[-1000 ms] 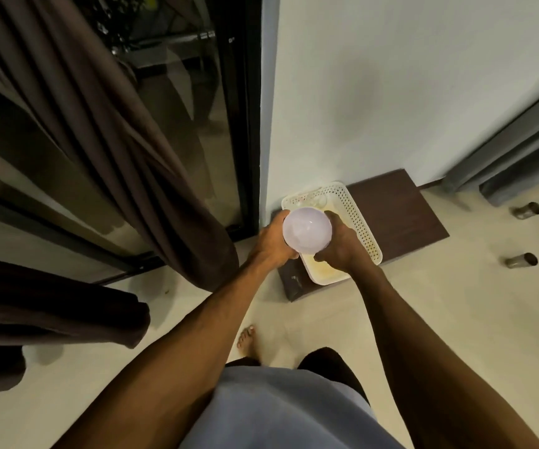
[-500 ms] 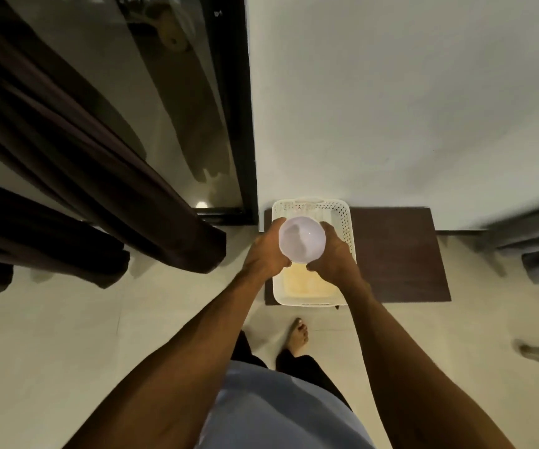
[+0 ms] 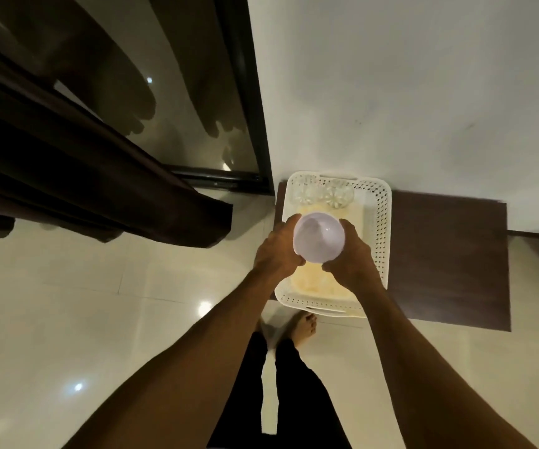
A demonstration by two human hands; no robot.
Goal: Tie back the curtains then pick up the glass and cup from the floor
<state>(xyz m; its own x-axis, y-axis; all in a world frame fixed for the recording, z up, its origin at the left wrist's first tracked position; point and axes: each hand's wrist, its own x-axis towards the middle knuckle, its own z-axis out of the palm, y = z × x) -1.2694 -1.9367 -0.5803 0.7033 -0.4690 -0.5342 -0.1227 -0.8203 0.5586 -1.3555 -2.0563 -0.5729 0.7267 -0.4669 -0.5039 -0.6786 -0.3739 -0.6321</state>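
Two hands grip one pale lilac cup (image 3: 319, 238) from opposite sides: left hand (image 3: 276, 251) and right hand (image 3: 352, 257), fingers curled round its wall (mouth facing the camera). The cup is held above a white perforated basket (image 3: 379, 238), which stands on a dark wooden board (image 3: 449, 257) against the wall. At the basket's far end sit a clear glass (image 3: 337, 196) and, just beside it, a second glass (image 3: 303, 194). A dark curtain (image 3: 100, 176) hangs in folds before the glass door (image 3: 190, 92). One bare foot (image 3: 303, 328) rests on the tiled floor (image 3: 100, 303).

curtain (image 3: 100, 176) cut off left, basket (image 3: 379, 222) partly hidden
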